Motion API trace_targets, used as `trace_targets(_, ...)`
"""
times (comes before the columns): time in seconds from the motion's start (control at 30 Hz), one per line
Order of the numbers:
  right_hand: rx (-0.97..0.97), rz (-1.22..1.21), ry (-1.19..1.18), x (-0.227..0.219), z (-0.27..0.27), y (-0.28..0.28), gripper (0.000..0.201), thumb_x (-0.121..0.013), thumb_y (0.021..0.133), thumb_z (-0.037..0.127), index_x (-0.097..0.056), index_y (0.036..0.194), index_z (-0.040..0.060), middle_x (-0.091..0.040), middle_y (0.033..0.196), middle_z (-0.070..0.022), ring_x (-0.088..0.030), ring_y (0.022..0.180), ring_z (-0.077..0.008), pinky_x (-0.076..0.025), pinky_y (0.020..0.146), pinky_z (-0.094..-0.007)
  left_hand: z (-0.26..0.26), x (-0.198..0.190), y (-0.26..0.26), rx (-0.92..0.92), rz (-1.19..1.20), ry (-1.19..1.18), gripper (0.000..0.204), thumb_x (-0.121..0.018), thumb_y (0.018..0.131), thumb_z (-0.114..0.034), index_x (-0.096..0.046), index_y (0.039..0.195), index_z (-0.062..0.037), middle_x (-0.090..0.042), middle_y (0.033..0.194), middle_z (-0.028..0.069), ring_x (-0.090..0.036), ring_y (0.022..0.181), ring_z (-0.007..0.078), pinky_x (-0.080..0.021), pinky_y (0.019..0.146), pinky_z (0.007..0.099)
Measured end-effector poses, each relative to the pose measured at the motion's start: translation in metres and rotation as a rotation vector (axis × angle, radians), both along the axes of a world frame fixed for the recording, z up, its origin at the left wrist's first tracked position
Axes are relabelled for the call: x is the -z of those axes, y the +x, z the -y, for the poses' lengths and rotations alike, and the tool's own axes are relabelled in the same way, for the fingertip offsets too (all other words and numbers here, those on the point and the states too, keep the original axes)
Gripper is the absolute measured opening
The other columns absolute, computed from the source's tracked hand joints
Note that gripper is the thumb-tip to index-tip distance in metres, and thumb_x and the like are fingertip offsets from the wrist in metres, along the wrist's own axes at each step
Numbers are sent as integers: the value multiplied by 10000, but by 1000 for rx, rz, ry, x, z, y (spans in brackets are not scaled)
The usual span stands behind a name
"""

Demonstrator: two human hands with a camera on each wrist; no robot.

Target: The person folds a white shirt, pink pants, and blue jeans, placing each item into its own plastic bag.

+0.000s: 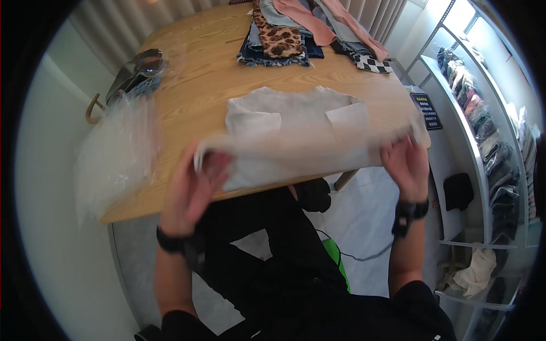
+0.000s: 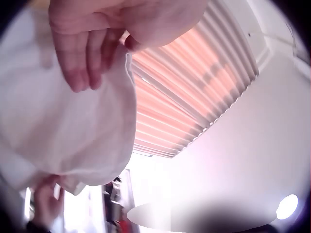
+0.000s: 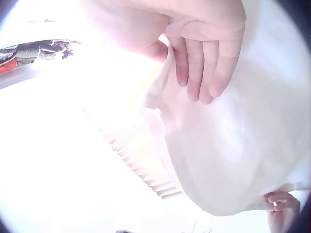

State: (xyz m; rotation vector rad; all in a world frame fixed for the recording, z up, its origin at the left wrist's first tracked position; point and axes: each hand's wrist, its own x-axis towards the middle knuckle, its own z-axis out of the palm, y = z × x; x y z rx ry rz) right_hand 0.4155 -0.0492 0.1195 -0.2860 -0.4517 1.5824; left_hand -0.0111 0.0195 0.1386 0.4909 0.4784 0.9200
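Observation:
A white garment (image 1: 296, 122) lies at the table's near edge, its sleeves folded inward, its near part lifted and blurred. At its left end my left hand (image 1: 199, 184) pinches the cloth; in the left wrist view that hand (image 2: 112, 34) has thumb and forefinger on the edge of the cloth (image 2: 73, 126), the other fingers extended. At the right end my right hand (image 1: 406, 165) pinches the other corner; the right wrist view shows this hand (image 3: 194, 43) with the cloth (image 3: 233, 141) between thumb and forefinger.
Clear plastic bags (image 1: 116, 156) lie at the table's left, with a dark bagged item (image 1: 136, 74) behind them. Folded jeans and patterned clothes (image 1: 278, 40) are piled at the far side. Shelves of clothing (image 1: 483, 125) stand to the right. The wooden table (image 1: 193, 85) ends just before my legs.

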Motion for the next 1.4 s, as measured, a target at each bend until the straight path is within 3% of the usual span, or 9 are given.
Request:
trace_targets(0.17,105,593,-120,31,-94,24,371,-512,943,241,-530,1241,20,-537,1290,-190,-534,1186,-299,-453,980,-389,-99,7,35,-137,-1067,395,541,-644,892,-349,-500,1249,31,-587,1227,165,-590,1105,246,-475,925,322)
trace_targets(0.23,502,1713,-265,54,-111,27,473,-651,844,268,-540,1206,-15,-571,1223,-202,-572,1100,-313,-459,947,-377,-123,34,37,-205,-1321,558,594,-703,839,-339,-497,1240,48,-594,1196,178,-594,1080,240,-477,906,318)
trace_targets(0.33,701,1960,-282,62,-116,14,584,-742,747,274,-539,1199,-36,-613,1120,-203,-614,975,-323,-488,875,-375,-158,68,35,-233,-1531,634,682,-788,759,-315,-487,1234,71,-600,1156,201,-604,1036,240,-490,864,319)
trace_targets(0.57,488,1816,-325,34,-120,11,302,-689,797,251,-659,932,-17,-658,873,-189,-645,849,-298,-500,758,-374,-174,61,39,-290,-1474,622,345,-768,757,-269,-696,904,34,-712,843,134,-673,775,201,-520,717,299)
trace_targets(0.83,626,1690,-361,49,-131,32,304,-667,824,267,-628,873,-30,-648,750,-134,-636,658,-237,-500,604,-358,-181,41,44,-574,-1296,827,263,-754,783,-236,-721,852,15,-709,762,98,-660,687,165,-513,658,273)
trace_targets(0.93,543,1752,-432,28,-122,27,359,-695,803,312,-630,856,-38,-647,730,-119,-629,619,-211,-490,549,-337,-187,52,48,-465,-1412,779,310,-747,780,-222,-691,973,14,-701,907,150,-668,815,228,-519,742,315)
trace_targets(1.0,416,1811,-491,13,-114,28,388,-711,787,330,-632,862,-42,-647,727,-113,-623,606,-200,-484,529,-326,-139,39,66,-476,-1656,1169,423,-731,781,-224,-624,1131,-12,-632,1125,199,-609,1026,304,-480,883,377)
trace_targets(1.07,-51,1914,-457,3,-95,30,464,-746,748,389,-629,934,-20,-623,718,-66,-611,616,-181,-481,533,-321,-78,24,74,-134,-1664,1246,502,-698,804,-279,-565,1226,-41,-528,1291,221,-490,1194,369,-381,1015,438)
trace_targets(1.4,336,1705,-331,60,-59,28,306,-583,921,210,-545,1116,-23,-621,942,-77,-581,826,-135,-475,715,-276,27,63,93,-286,-1752,1323,437,-608,896,-349,-590,1224,-61,-446,1390,173,-317,1352,389,-163,1110,580)
